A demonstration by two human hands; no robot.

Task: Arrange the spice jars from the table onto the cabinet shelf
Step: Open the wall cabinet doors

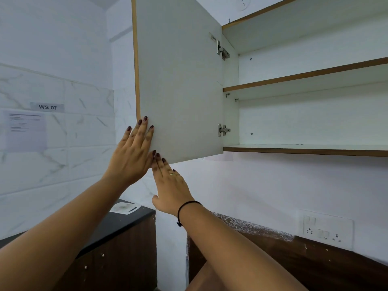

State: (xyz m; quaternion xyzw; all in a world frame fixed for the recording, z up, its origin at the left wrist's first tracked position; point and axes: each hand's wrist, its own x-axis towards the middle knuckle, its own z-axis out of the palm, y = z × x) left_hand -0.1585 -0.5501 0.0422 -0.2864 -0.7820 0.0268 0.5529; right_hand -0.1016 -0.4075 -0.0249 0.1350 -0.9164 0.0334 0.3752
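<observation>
While a label point(47, 107) reading WS 07 sits on the tiled wall point(79, 131) at the left, the left hand point(132, 156) lies with straight fingers point(140, 131) flat on the lower left corner of the open door point(180, 80). Just right of it the right hand point(171, 185), also flat and gripping nothing, touches the same corner near the bottom edge. To the right, past two hinges point(223, 130), the shelf point(304, 75) crosses the cabinet point(231, 114).

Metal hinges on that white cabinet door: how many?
2. The upper silver metal hinge is high on the white cabinet door; the lower silver metal hinge near its bottom. More may hide above.
</observation>
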